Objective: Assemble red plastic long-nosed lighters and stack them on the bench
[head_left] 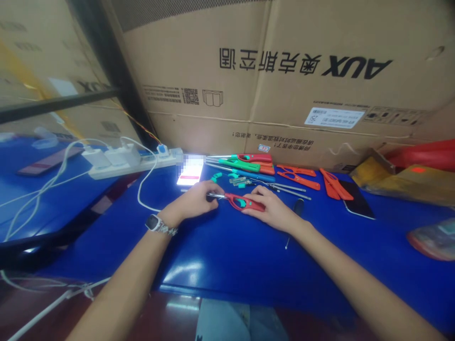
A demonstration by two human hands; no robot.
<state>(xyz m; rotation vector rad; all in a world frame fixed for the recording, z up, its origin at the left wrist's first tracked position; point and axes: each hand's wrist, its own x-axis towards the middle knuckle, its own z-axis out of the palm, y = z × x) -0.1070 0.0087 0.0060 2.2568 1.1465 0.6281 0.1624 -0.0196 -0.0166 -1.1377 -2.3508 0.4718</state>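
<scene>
A red long-nosed lighter (256,205) with a green trigger lies level, just over the blue table (227,246). My right hand (272,208) is wrapped around its red handle. At the other end, my left hand (195,201) pinches the metal tube, its fingertips partly hiding the tip. Beyond my hands lie several lighters, among them a green one (243,165) and a red one (261,157). Small green parts (216,176) and metal tubes (291,188) are between them and my hands. A screwdriver (297,207) rests beside my right wrist.
A lit phone (191,170) lies past my left hand, near a white power strip (103,170) with cables. Orange handle shells (300,177) and a dark phone (359,203) are at the right. A large cardboard box (284,94) stands behind the table.
</scene>
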